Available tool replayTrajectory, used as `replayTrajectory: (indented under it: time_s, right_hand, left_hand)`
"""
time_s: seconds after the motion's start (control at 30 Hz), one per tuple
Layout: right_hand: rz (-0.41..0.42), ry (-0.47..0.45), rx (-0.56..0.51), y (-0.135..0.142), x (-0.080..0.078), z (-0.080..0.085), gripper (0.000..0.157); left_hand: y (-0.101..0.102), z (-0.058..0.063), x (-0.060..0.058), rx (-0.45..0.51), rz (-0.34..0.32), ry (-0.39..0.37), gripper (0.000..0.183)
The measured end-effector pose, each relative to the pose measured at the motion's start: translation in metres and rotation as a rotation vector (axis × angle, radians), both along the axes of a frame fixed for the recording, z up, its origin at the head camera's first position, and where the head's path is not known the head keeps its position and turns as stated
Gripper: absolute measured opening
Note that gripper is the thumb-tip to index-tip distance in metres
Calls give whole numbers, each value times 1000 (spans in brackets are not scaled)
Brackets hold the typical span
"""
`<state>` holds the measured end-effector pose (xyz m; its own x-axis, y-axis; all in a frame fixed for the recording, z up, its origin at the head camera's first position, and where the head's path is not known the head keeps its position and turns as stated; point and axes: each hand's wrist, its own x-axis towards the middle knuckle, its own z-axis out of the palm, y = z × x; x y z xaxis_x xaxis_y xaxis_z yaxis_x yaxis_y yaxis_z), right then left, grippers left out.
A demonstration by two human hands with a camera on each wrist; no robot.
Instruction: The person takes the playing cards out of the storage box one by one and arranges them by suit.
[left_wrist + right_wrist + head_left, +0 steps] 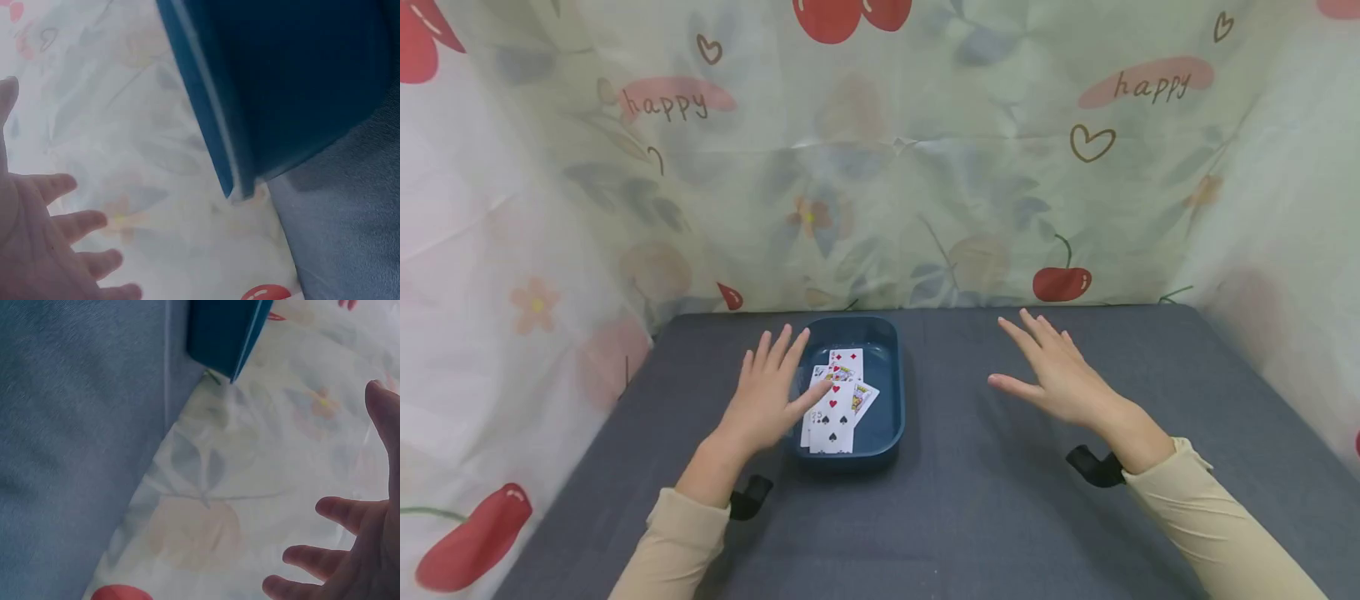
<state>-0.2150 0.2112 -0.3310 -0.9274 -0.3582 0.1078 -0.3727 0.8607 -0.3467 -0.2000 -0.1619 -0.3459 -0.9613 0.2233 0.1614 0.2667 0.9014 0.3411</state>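
A dark blue rectangular tray (891, 396) stands on the table, left of the middle. Several playing cards (835, 421) lie face up and overlapping inside it, with spades, hearts, diamonds and a face card showing. My left hand (767, 400), fingers spread, hovers at the tray's left side, its thumb in front of part of the cards in the head view. To the right of the tray, my right hand (1060, 375) is held above the table with fingers extended and holds nothing. Both wrist views show the tray's outer wall (300, 81) apart from the fingers.
A dark grey cloth (962, 517) covers the table. Behind it and at both sides hangs a pale curtain (895, 208) printed with cherries, leaves and the word happy. A black wrist mount (750, 497) sits at the left wrist, another mount (1096, 467) at the right.
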Motion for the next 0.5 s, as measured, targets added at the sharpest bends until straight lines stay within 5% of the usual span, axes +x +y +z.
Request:
replayTrajectory:
  time_s: [0.23,0.5]
  right_hand:
    - [82,-92,-149,-12,-4,5,83]
    - [202,-114,-244,-40,-16,1,75]
  left_hand:
    - [-11,2,-2,252,-4,-131,71]
    - [-32,-19,-14,416,4,-232,63]
